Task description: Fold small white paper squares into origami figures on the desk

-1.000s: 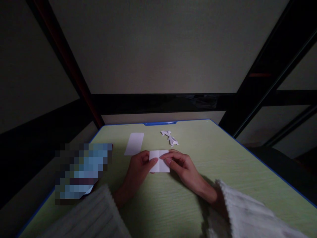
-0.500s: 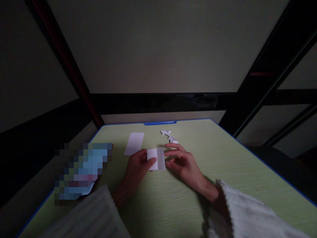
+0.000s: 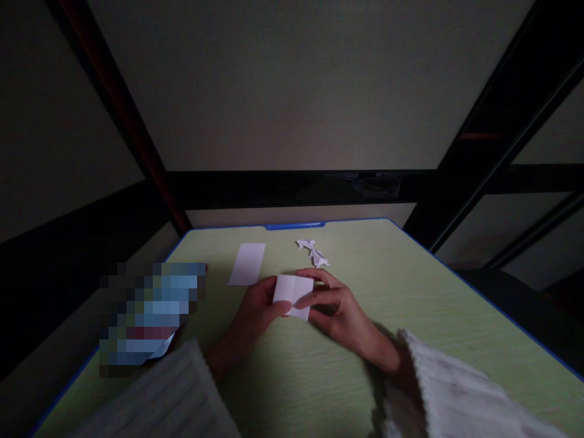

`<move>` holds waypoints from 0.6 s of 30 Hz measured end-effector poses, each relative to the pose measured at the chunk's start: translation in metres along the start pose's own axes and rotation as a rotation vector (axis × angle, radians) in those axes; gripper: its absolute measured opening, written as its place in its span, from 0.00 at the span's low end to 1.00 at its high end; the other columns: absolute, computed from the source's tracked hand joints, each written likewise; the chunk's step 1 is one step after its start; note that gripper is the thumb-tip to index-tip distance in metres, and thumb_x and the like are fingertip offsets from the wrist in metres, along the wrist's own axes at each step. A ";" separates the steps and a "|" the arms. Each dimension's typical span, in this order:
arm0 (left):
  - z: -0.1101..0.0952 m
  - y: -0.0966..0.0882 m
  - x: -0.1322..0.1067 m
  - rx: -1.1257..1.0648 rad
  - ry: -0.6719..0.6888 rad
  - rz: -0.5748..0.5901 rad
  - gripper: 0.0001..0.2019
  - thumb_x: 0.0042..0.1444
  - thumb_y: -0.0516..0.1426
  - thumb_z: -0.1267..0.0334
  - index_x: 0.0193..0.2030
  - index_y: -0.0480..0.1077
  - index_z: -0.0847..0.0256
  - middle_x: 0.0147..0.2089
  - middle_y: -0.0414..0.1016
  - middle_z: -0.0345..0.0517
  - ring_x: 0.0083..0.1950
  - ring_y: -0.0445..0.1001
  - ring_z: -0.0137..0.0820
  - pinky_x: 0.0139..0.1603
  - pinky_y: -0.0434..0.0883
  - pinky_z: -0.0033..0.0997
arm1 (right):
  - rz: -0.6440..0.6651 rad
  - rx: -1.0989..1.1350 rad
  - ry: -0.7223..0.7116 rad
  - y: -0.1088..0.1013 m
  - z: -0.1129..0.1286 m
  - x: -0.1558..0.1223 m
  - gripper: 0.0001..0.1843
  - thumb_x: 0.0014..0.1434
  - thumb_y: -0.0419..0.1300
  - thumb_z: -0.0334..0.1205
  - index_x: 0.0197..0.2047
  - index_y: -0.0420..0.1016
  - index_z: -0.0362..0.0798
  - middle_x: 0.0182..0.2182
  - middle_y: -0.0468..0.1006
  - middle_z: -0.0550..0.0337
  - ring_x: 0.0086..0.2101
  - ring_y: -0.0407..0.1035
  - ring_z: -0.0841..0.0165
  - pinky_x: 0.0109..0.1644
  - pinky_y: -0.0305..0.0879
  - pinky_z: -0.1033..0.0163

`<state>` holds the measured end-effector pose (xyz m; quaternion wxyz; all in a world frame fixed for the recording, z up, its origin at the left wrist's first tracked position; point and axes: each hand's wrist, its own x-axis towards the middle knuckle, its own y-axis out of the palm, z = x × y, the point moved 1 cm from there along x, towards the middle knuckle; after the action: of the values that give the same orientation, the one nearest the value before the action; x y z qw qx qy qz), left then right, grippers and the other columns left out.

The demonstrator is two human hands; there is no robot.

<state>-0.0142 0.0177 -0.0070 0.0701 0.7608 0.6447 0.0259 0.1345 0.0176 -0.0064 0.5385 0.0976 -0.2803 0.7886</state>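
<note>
A small piece of white paper (image 3: pixel 285 288) with a vertical crease is raised over the table's middle. My left hand (image 3: pixel 256 310) pinches its left side, thumb on the front and the other fingers behind, partly hidden. On the right side, my right hand (image 3: pixel 343 311) has its index finger across the front, with the thumb by the lower right corner and other fingers at the upper edge. Beyond my hands lie two small folded white paper figures (image 3: pixel 314 252), touching each other. A flat white sheet (image 3: pixel 247 263) rests on the table past my left hand.
The light green table (image 3: pixel 438 340) has a blue edge and a blue strip (image 3: pixel 295 226) at the far side. At the left lies a pixelated flat object (image 3: pixel 157 322) with a dark rim. Pale panels (image 3: pixel 292 91) with dark frames stand behind the table.
My right hand has moved left onto the paper, its index finger now across the front. The paper has opened flatter at the crease and shifted slightly right.
</note>
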 end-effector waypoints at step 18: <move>0.001 0.000 0.002 0.161 0.008 -0.082 0.05 0.40 0.57 0.67 0.22 0.73 0.66 0.18 0.73 0.38 0.22 0.68 0.26 0.23 0.62 0.21 | 0.037 0.139 0.063 -0.003 0.005 0.005 0.08 0.51 0.56 0.32 0.33 0.76 0.50 0.36 0.69 0.57 0.38 0.64 0.70 0.44 0.60 0.64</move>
<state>-0.0139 0.0192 -0.0082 0.0073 0.7366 0.6757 -0.0258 0.1344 0.0193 0.0012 0.5241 0.1047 -0.2097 0.8188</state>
